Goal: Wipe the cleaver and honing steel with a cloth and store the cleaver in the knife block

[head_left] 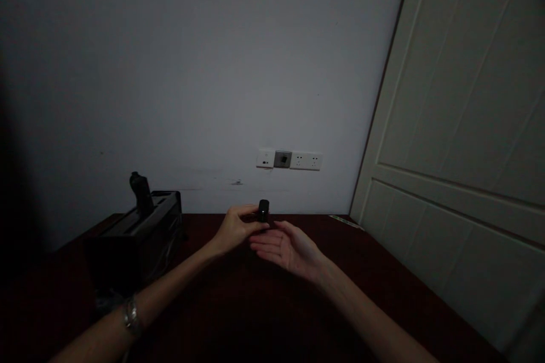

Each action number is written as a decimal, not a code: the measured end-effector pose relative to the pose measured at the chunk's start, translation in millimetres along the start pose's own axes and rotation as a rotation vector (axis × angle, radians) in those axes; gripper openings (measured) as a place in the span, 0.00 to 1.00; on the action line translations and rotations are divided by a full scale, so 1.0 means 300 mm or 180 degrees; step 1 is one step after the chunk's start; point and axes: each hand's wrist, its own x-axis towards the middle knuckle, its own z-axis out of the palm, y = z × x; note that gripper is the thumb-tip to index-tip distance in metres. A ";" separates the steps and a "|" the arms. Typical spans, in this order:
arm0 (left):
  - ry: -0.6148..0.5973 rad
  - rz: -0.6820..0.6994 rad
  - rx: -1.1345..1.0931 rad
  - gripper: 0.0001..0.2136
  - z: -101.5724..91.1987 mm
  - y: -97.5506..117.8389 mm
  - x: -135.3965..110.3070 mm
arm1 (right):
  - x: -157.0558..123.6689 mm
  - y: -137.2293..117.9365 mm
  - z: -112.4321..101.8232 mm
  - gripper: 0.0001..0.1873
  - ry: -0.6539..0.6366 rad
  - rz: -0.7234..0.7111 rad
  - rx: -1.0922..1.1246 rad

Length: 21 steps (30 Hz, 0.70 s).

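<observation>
In the head view, my left hand (pixel 235 231) grips a small glossy black cylinder (pixel 263 210) between thumb and fingers, above the dark red table. The cylinder stands roughly upright; its lower end is hidden, and I cannot tell what it is. Just below and to the right, my right hand (pixel 287 248) is open with the palm turned up and fingers stretched toward the left hand. Nothing lies in that palm. A silver bracelet (pixel 131 316) is around my left wrist.
On the left of the dark red table (pixel 255 306) is a long black box (pixel 140 238), with a black upright object (pixel 142 193) at its top. Wall sockets (pixel 305 161) sit behind my hands. A thin patterned strip (pixel 346 222) lies at the back right, near a white panelled door (pixel 460 125).
</observation>
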 end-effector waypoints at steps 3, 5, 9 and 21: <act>0.0118 0.0219 0.0155 0.10 0.011 -0.028 -0.017 | 0.009 0.007 -0.007 0.20 0.0131 -0.0049 0.0228; 0.0165 0.0403 0.0285 0.09 0.020 -0.046 -0.030 | 0.018 0.013 -0.011 0.19 0.0245 -0.0049 0.0300; 0.0160 0.1040 0.0430 0.12 0.043 -0.072 -0.065 | 0.047 0.030 -0.027 0.18 0.0366 -0.0125 0.0427; 0.0155 0.2675 0.1664 0.26 0.072 -0.154 -0.138 | 0.103 0.095 -0.074 0.16 0.0446 -0.0228 0.0423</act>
